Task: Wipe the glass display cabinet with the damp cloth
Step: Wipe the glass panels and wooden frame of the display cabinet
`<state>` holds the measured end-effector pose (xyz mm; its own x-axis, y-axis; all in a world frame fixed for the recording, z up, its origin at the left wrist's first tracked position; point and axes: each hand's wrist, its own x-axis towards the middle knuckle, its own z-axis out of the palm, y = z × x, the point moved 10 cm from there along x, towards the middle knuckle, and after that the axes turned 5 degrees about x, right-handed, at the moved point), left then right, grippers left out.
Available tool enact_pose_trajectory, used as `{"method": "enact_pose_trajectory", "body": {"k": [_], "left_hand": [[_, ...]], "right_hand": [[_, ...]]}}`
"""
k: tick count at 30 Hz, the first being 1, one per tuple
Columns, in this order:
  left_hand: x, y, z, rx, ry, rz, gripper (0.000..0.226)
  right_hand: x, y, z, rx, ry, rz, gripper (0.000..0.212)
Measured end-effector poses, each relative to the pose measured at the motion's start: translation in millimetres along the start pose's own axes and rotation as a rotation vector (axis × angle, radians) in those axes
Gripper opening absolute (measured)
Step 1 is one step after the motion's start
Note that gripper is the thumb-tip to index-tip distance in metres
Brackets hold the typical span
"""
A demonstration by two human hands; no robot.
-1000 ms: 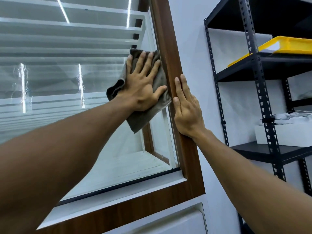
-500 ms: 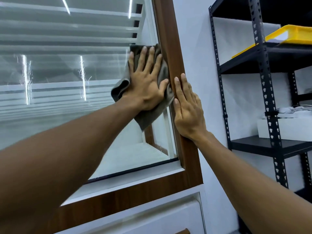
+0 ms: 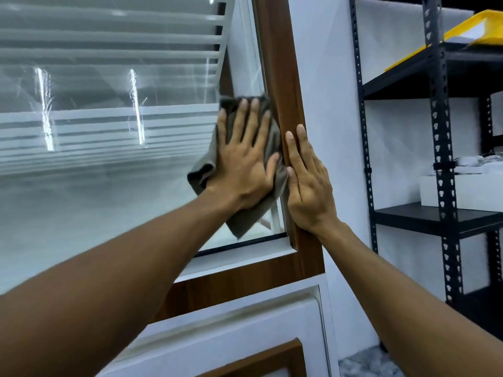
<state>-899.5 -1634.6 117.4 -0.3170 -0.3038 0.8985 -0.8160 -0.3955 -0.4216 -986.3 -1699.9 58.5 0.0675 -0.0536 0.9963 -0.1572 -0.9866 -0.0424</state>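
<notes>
The glass pane (image 3: 109, 164) of the display cabinet fills the left of the view, set in a brown wooden frame (image 3: 285, 72). A grey-brown cloth (image 3: 245, 219) lies flat against the glass near its lower right corner. My left hand (image 3: 245, 161) presses the cloth to the pane with straight, spread fingers. My right hand (image 3: 307, 183) rests flat on the wooden frame just right of the cloth, fingers straight and together. Streaks and light reflections show on the glass to the left.
A white lower cabinet panel (image 3: 231, 330) sits under the glass. A white wall (image 3: 324, 131) separates the cabinet from a black metal rack (image 3: 441, 159) at right, which holds a yellow tray (image 3: 476, 25) and a white box (image 3: 468, 191).
My left hand has slid the cloth down the glass along the frame toward the lower right corner. My right hand has stayed flat on the frame. The view has tilted downward.
</notes>
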Motion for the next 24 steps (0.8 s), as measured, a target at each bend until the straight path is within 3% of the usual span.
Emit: {"method": "enact_pose_trajectory", "body": {"k": [3, 6, 8, 11, 13, 17, 21, 24], "left_hand": [[-50.3, 31.7, 2.0, -0.142, 0.078, 0.169, 0.075], [-66.1, 26.5, 3.8, -0.067, 0.028, 0.392, 0.078], [-36.2, 0.3, -1.6, 0.014, 0.011, 0.317, 0.081], [6.0, -34.9, -7.8, 0.104, -0.037, -0.038, 0.085], [-1.1, -20.4, -10.2, 0.092, -0.035, -0.104, 0.084], [-58.0, 36.1, 6.6, -0.065, 0.012, 0.087, 0.076], [-78.5, 32.8, -1.5, -0.121, 0.026, 0.380, 0.077], [-32.9, -30.5, -16.0, -0.038, 0.001, 0.262, 0.082]], "right_hand": [[-5.1, 1.4, -0.5, 0.044, -0.003, 0.005, 0.058], [-5.2, 0.2, -2.0, 0.049, -0.005, -0.001, 0.058], [-5.2, -1.4, -2.8, 0.048, 0.001, -0.013, 0.058], [-6.3, -0.6, -2.1, 0.032, 0.008, -0.015, 0.057], [-7.0, 0.3, -2.2, 0.023, 0.010, -0.011, 0.058], [-8.8, 0.1, -1.8, 0.024, 0.006, 0.005, 0.058], [-11.6, 3.3, -2.7, 0.009, 0.013, -0.009, 0.058], [-12.7, 5.0, -3.6, -0.046, 0.037, -0.021, 0.058]]}}
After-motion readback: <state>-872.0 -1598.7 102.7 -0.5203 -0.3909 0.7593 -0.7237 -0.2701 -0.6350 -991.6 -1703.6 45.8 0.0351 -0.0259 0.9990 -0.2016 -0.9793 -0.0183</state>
